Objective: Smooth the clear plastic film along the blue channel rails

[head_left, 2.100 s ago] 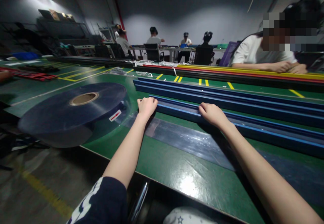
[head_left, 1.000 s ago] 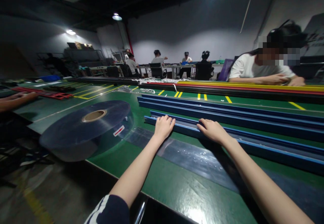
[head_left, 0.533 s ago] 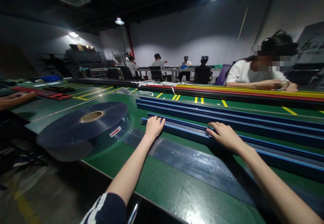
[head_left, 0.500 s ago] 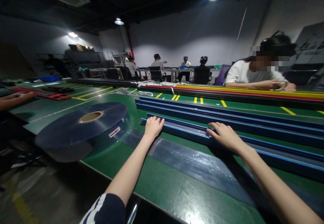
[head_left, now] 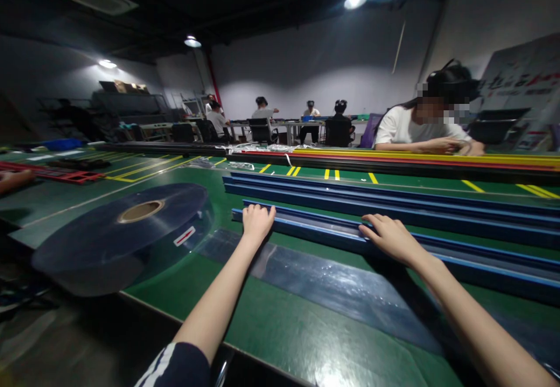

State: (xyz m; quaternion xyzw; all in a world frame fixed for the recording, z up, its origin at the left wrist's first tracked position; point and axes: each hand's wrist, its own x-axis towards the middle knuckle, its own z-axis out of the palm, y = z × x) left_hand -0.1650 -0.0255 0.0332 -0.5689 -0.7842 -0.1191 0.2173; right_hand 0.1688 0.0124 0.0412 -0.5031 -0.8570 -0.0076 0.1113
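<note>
- The near blue channel profile [head_left: 315,231] lies lengthwise on the worktop [head_left: 280,328], between the far blue channel profile [head_left: 350,199] and the clear film strip [head_left: 324,276]. The left hand [head_left: 257,223] is near its left end; uneven pressure there could swing the long piece askew.
- The left fingers bend over the profile's walls, but whether they grip or merely rest, I cannot tell. If they only rest, a sideways push could let it slide.
- The right hand [head_left: 387,235] has its fingers loosely open at the rim, apparently without a closed hold. Such light contact might slip, and a thin edge could nick bare skin.
- The two profiles lie near each other, so a shove away from the body might knock them together and scuff the blue surfaces.
- The strip runs beneath both forearms; a dragging arm or a profile pulled nearer could crease or scratch it.
- The large film roll [head_left: 96,229] lies flat by the worktop's near edge, seemingly overhanging it. A bump from the left elbow or a passer-by could tip or shift it.
</note>
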